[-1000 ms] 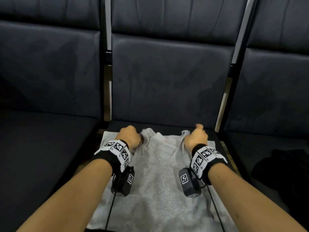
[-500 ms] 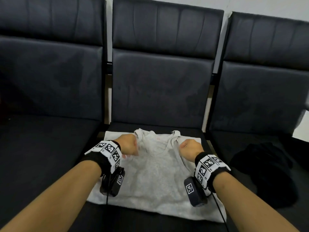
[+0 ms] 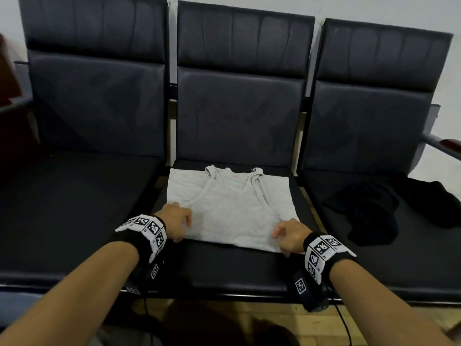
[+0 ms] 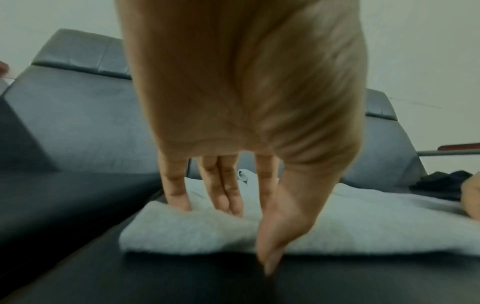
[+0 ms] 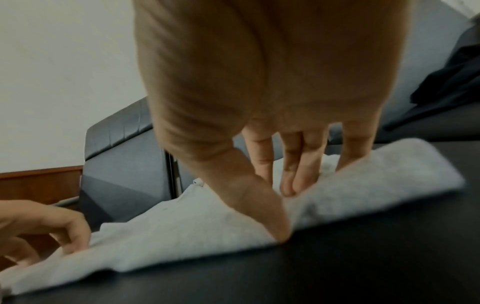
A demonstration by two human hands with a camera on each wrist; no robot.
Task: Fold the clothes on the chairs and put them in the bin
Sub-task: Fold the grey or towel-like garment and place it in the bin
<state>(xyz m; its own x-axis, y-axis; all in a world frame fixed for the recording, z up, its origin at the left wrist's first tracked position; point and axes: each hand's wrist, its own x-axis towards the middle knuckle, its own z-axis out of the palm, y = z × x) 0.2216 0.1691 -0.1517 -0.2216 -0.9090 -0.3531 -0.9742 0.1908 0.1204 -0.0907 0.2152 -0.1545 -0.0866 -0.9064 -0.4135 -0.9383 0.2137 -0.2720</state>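
Middle seat (image 3: 224,268): tank top (image 3: 232,208) beneath both hands.

Tank top (image 3: 229,208) lies flat on middle chair seat (image 3: 224,265), frame center. Left hand (image 3: 174,221) at its lower-left corner, right hand (image 3: 290,236) at lower-right. Dark garment (image 3: 374,211) on right chair seat (image 3: 399,258).

**Soft knit on matt leatherette**

The pale grey sleeveless cloth top (image 3: 232,206) looks soft, fuzzy and matt. The black padded chairs (image 3: 239,116) wear smooth, faintly sheened leatherette. The crumpled black cloth garment (image 3: 369,211) looks dull. The yellowish floor (image 3: 294,318) looks like wood.
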